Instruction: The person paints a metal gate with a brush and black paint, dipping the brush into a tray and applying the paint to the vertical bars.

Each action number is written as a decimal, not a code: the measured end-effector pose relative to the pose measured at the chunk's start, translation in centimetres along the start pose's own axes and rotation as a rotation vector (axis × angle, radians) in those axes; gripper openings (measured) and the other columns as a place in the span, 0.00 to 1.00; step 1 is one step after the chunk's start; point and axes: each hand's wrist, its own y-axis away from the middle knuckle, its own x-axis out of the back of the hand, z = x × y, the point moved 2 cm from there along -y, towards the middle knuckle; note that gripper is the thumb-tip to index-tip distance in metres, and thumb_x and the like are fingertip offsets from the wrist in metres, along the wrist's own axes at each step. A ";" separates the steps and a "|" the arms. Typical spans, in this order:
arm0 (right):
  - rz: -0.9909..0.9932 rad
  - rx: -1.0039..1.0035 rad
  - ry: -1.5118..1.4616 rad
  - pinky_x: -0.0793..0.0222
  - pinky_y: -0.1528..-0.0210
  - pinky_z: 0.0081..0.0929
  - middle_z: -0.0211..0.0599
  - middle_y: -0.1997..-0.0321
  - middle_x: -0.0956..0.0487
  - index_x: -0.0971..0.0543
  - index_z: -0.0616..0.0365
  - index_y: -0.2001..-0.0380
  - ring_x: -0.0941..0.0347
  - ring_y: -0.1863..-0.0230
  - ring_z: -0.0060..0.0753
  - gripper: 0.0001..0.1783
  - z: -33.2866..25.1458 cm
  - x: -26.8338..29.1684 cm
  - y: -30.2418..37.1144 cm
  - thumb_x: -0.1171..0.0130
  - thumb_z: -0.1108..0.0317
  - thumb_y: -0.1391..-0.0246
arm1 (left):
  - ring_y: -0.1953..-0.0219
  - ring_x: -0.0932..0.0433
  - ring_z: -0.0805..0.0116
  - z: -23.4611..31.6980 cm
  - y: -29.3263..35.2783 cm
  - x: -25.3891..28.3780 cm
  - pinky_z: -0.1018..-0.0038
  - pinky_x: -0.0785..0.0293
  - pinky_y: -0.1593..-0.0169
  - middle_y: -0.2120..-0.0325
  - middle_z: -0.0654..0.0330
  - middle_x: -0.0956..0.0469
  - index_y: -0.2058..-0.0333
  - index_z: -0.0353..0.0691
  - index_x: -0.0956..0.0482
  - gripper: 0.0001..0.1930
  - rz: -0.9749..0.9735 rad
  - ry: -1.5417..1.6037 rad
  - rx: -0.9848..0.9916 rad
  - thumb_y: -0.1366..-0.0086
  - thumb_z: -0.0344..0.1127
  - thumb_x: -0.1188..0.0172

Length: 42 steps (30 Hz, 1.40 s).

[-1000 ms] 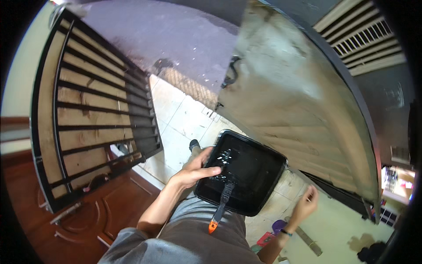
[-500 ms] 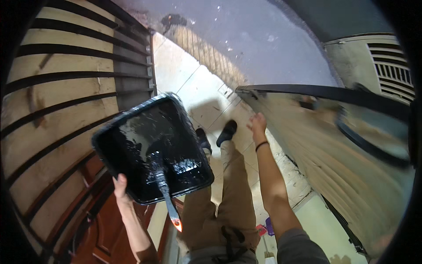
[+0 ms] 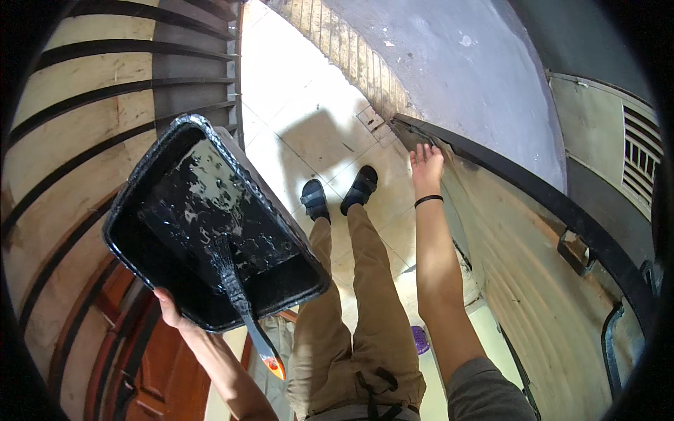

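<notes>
My left hand (image 3: 174, 314) grips the near left edge of a paint tray (image 3: 242, 158), with most of its fingers hidden under the tray. Wet black paint coats the tray, and some pale patches show on its sloped floor. A paintbrush (image 3: 247, 312) lies in the tray, its bristles in the black paint and its orange-tipped handle sticking out over the near rim. My right hand (image 3: 427, 167), a dark band at its wrist, is held out empty with fingers apart. It is close to the edge of a pale door panel with a dark frame (image 3: 484, 156); I cannot tell if they touch.
Dark horizontal bars (image 3: 91, 91) run along the left, with a reddish-brown wooden door (image 3: 168, 365) below them. A grey wall (image 3: 463, 63) rises beyond the tiled floor (image 3: 281, 84). Black handle-like metalwork (image 3: 614, 344) is at the right. My feet stand on the tiles.
The tray has shifted left and tilted more, still in my left hand with the brush in it. My right hand has moved forward along the door panel. The view has turned slightly.
</notes>
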 end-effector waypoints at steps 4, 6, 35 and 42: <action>0.036 -0.012 -0.075 0.27 0.42 0.47 0.31 0.43 0.23 0.29 0.54 0.44 0.25 0.41 0.37 0.17 -0.1 0.4 -0.3 0.48 0.57 0.28 | 0.32 0.31 0.49 0.6 0.7 0.1 0.50 0.40 0.27 0.30 0.51 0.32 0.27 0.39 0.36 0.47 0.034 -0.013 -0.040 0.35 0.63 0.33; 0.026 -0.039 -0.131 0.27 0.43 0.47 0.30 0.47 0.23 0.29 0.52 0.48 0.24 0.44 0.36 0.14 0.0 0.4 -0.2 0.47 0.57 0.29 | 0.31 0.32 0.49 0.6 1.0 -0.3 0.50 0.40 0.26 0.30 0.51 0.32 0.26 0.40 0.36 0.47 0.034 -0.008 -0.061 0.35 0.63 0.33; -0.087 0.212 -0.271 0.19 0.64 0.49 0.42 0.60 0.17 0.31 0.54 0.52 0.16 0.65 0.44 0.12 6.3 0.7 0.5 0.49 0.58 0.28 | 0.28 0.37 0.46 5.6 0.1 5.5 0.46 0.40 0.25 0.27 0.49 0.37 0.26 0.39 0.37 0.42 0.022 -0.204 -0.277 0.27 0.65 0.46; 0.045 0.835 1.182 0.23 0.63 0.46 0.39 0.71 0.13 0.20 0.57 0.66 0.14 0.67 0.45 0.22 6.7 3.3 1.6 0.48 0.49 0.27 | 0.29 0.36 0.47 5.5 -0.3 5.3 0.47 0.40 0.26 0.28 0.50 0.36 0.27 0.39 0.36 0.43 -0.012 -0.202 -0.227 0.28 0.65 0.44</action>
